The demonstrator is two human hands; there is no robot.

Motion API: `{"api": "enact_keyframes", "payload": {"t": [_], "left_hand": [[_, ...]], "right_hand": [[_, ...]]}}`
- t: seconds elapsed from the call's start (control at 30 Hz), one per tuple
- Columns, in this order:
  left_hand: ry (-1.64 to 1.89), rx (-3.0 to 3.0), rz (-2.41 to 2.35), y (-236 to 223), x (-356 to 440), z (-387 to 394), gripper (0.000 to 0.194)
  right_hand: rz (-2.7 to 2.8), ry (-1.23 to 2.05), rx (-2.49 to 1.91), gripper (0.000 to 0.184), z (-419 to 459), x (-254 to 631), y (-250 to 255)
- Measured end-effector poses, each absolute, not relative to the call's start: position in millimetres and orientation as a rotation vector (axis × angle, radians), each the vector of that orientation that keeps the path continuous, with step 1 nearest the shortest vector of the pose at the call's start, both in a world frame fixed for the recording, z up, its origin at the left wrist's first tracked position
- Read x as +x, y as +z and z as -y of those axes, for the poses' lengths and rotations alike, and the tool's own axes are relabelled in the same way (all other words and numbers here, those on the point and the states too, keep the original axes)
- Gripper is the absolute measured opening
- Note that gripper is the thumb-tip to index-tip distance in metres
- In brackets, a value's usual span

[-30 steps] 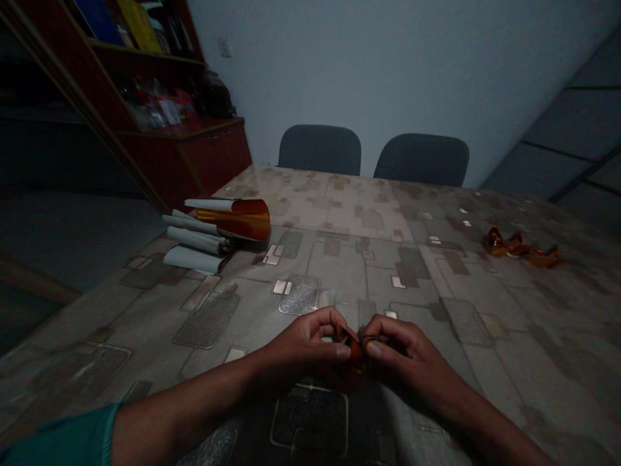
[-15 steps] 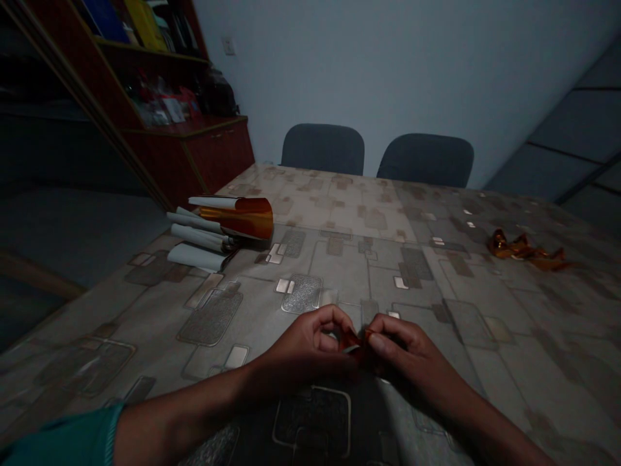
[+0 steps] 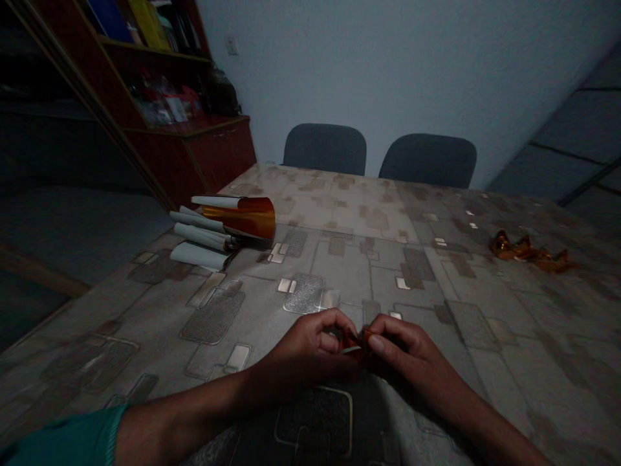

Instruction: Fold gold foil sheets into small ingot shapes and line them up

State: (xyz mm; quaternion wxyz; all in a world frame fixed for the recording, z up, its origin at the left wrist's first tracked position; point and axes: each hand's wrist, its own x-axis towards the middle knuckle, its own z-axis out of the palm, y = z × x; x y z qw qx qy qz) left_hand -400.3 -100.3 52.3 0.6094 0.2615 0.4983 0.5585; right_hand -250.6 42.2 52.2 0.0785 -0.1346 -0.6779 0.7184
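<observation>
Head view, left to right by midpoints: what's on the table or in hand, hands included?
Curled grey-and-orange sheets → left hand → small orange piece between the fingertips → right hand → shiny orange folded cluster.

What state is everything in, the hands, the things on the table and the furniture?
Left hand: fingers curled, holding the small orange piece
Right hand: thumb and forefinger pinching it
Small orange piece: held between both hands, partly hidden
Grey-and-orange sheets: curled, lying together
Shiny orange pieces: crumpled or folded, unclear which
Grey chairs: unoccupied
Open shelves: stocked
</observation>
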Motion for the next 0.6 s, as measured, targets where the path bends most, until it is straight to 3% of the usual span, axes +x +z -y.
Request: {"api": "enact_keyframes", "payload": {"t": [0.47, 0.6], "left_hand": [[1.453, 0.600, -1.111, 55.9, -403.3, 95.3, 0.042], [1.479, 0.587, -1.092, 54.2, -403.8, 96.0, 0.052]], "right_hand": [[2.074, 2.036, -0.494, 0.032, -44.4, -245.8, 50.8], [2.071, 2.022, -0.499, 0.031, -43.7, -245.6, 50.6]]}}
